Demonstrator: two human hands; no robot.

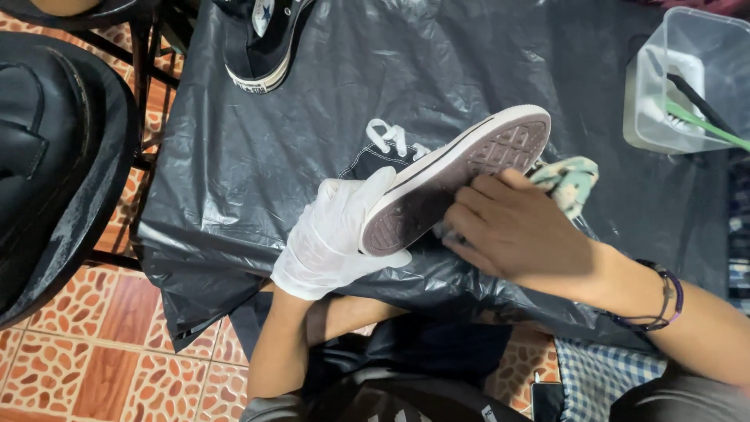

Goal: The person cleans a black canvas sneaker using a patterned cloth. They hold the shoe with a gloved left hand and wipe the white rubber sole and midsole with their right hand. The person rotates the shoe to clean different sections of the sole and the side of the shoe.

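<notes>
Head view, looking down on a black plastic sheet (258,156) spread over the tabletop. The sneaker (457,176), black canvas with white laces and a pale rubber sole, is tipped on its side with the sole facing the camera; its long axis runs diagonally, heel end low and toward the left, toe end high and toward the right. The left hand (336,238), in a white glove, is closed around the heel end, with the thumb below the sole edge and the fingers wrapped behind the upper, so that it carries the shoe just above the sheet. The bare right hand (516,230), a beaded bracelet (668,301) at its wrist, lies flat with its fingertips pressed on the mid-sole, apparently bunching a patterned green cloth (570,181) whose free end shows beyond the knuckles; whether the cloth reaches under the fingertips cannot be told. Both hands thus touch the shoe, the left at the heel, the right nearer the middle, with the toe end free. A second matching sneaker (266,43) rests at the far edge of the sheet, well apart. A clear plastic tub (672,86) holding brushes stands to the far right. A dark stool (55,164) stands on the tiled floor (117,352) at left.
</notes>
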